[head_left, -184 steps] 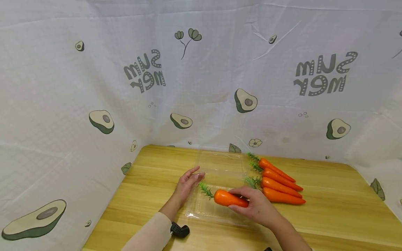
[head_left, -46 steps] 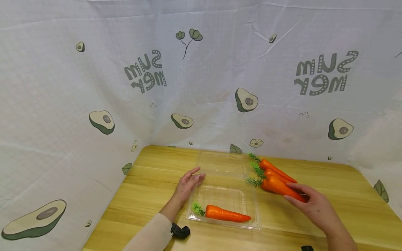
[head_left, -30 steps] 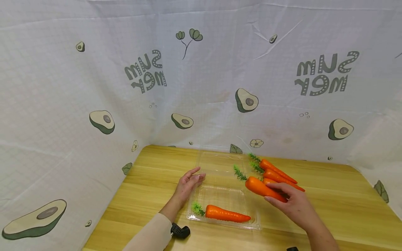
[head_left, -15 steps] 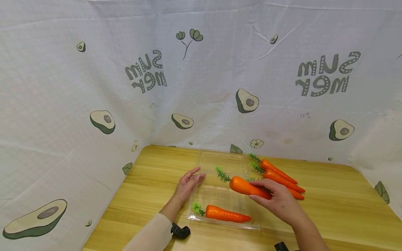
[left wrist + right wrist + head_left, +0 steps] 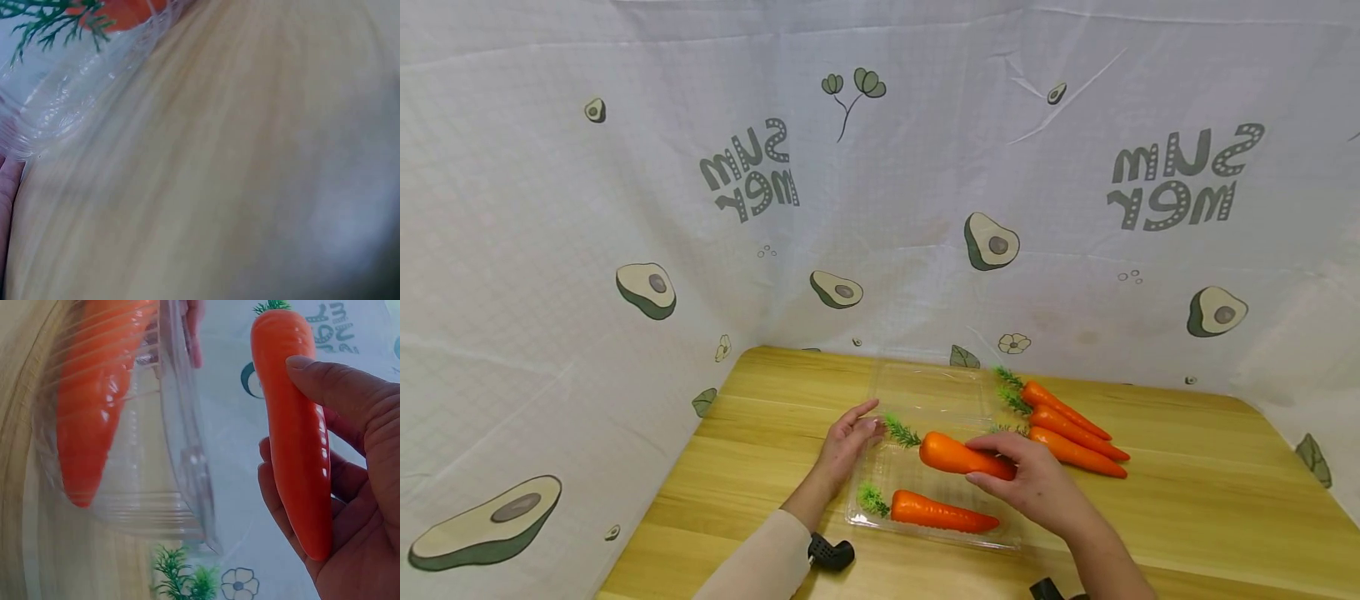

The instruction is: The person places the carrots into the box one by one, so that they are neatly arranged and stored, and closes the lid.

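My right hand (image 5: 1037, 479) grips an orange carrot (image 5: 946, 454) with a green leafy top, above a clear plastic clamshell box (image 5: 1011, 508). In the right wrist view, the thumb and fingers wrap around this carrot (image 5: 290, 419), apart from the box wall. Another carrot (image 5: 940, 512) lies inside the box along its near side, leaves to the left. My left hand (image 5: 844, 442) touches the box's left edge with fairly straight fingers. Only a sliver of that hand (image 5: 7, 194) shows in the left wrist view, beside the plastic.
Three more carrots (image 5: 1077, 432) lie side by side on the wooden table (image 5: 1195, 483), right of the box. The box's lid (image 5: 931, 390) is folded back towards the rear. A white printed cloth (image 5: 895, 200) stands behind and around the table.
One carrot came to lie in the box. Then my right hand lifted the nearest one from the right-hand group and carried it left over the box. My left hand stays almost still.
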The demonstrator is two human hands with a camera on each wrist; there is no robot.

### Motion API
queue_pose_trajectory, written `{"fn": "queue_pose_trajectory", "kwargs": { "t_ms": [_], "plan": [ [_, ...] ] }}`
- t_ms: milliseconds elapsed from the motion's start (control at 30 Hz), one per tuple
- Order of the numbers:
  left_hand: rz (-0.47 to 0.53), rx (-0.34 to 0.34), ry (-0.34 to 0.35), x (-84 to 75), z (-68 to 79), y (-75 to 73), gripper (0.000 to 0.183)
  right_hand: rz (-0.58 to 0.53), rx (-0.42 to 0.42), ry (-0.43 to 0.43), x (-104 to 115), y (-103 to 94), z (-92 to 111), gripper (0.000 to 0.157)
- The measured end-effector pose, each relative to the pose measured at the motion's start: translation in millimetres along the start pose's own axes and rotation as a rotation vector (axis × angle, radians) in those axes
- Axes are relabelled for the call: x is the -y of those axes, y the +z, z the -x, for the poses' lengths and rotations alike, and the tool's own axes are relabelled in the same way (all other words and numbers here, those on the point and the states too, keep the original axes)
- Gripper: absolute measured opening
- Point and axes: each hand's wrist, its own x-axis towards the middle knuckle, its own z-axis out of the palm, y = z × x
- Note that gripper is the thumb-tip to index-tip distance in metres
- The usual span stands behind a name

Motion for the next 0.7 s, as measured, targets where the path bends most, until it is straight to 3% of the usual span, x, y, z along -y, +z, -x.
{"fn": "queue_pose_trajectory", "kwargs": {
  "t_ms": [700],
  "plan": [
    [-0.050, -0.037, -0.041, 0.3, -1.9, 1.6, 0.049, -0.012, 0.062, -0.011, -7, 24.4, -7, 0.036]
  ]
}}
